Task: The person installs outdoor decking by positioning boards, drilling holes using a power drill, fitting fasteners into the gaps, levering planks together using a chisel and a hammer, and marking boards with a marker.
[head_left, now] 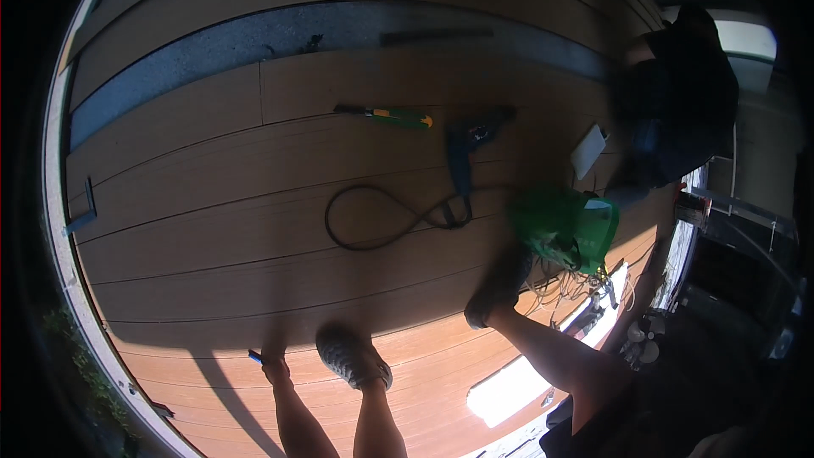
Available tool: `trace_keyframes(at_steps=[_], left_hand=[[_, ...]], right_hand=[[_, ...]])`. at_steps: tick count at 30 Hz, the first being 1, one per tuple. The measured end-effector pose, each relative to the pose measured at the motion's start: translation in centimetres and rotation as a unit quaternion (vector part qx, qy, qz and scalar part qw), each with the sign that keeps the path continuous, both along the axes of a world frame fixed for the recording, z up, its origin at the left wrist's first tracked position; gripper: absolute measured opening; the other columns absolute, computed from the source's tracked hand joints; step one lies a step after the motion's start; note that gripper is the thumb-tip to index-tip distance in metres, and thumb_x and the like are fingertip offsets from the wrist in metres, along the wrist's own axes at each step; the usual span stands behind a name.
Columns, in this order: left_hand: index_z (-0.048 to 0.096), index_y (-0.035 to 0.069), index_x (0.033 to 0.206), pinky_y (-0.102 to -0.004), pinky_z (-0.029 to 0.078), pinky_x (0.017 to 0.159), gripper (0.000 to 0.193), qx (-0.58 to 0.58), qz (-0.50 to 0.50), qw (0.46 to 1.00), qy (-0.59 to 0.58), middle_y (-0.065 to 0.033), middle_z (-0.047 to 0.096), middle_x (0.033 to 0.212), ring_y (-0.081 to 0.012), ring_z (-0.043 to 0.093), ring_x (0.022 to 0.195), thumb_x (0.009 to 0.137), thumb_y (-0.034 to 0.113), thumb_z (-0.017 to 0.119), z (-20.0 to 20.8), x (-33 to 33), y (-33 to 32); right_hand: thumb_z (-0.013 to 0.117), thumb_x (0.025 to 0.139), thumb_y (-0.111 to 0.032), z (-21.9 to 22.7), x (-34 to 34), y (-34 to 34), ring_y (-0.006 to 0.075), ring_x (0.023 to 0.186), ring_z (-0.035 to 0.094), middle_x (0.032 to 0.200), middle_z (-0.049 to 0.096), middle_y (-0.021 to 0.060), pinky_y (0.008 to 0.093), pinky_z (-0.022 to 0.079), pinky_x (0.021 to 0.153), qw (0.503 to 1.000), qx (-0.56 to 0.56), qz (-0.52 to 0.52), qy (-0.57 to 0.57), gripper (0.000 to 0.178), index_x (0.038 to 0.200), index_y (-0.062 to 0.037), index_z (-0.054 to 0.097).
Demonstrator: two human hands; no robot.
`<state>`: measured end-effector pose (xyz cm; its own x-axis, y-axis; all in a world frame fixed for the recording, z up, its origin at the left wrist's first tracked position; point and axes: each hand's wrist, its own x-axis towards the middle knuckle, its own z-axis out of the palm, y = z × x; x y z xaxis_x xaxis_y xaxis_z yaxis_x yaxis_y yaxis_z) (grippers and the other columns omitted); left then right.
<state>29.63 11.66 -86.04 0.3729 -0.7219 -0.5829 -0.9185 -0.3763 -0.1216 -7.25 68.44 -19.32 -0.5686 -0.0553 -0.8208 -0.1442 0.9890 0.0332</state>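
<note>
My left hand (274, 365) is low over the sunlit deck boards, left of a grey shoe (351, 356). Its fingers are closed on a small blue pen-like thing (255, 357), too small to name surely. My right hand does not show. Ahead, in shade, lies a blue corded drill (462, 153), its black cable (329, 219) looped on the boards. Left of the drill is a chisel-like tool (386, 116) with a green and yellow handle. A green bag (560, 225) sits right of the cable, beside a dark shoe (498, 293).
Another person (678, 102) in dark clothes crouches at the far right, near a flat white object (589, 151). Tangled cords (560, 284) lie below the bag. A gap (212, 47) between boards shows grey ground. A metal square (85, 214) lies by the left deck edge.
</note>
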Motion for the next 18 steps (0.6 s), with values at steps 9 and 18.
trace_keyframes(at_steps=[9, 18], left_hand=[[0.043, 0.0, 0.107, -0.0525, 0.053, 0.081, 0.04, 0.084, -0.376, 0.919, 0.083, -0.0279, 0.063, 0.103, -0.0469, 0.064, 0.094, 0.073, -0.001, 0.064, 8.8, -8.3, 6.7], [0.047, -0.005, 0.108, -0.039, 0.051, 0.043, 0.029, 0.33, -0.212, 0.918, 0.057, -0.0178, 0.06, 0.075, -0.0274, 0.06, 0.051, 0.093, 0.016, 0.06, 31.2, -3.0, 10.3]], right_hand=[[0.07, 0.088, -0.025, 1.1, 0.9, -4.3, 0.0388, 0.071, 0.066, 0.079, 0.068, 0.0187, 0.0494, 0.053, 0.065, 0.998, -0.057, 0.029, 0.021, 0.028, 0.105, -0.0045, 0.06], [0.064, 0.091, -0.024, 1.9, 3.0, 4.1, 0.0329, 0.07, 0.064, 0.079, 0.065, 0.0163, 0.0449, 0.052, 0.065, 0.988, -0.118, -0.095, 0.028, 0.023, 0.1, -0.0033, 0.06]])
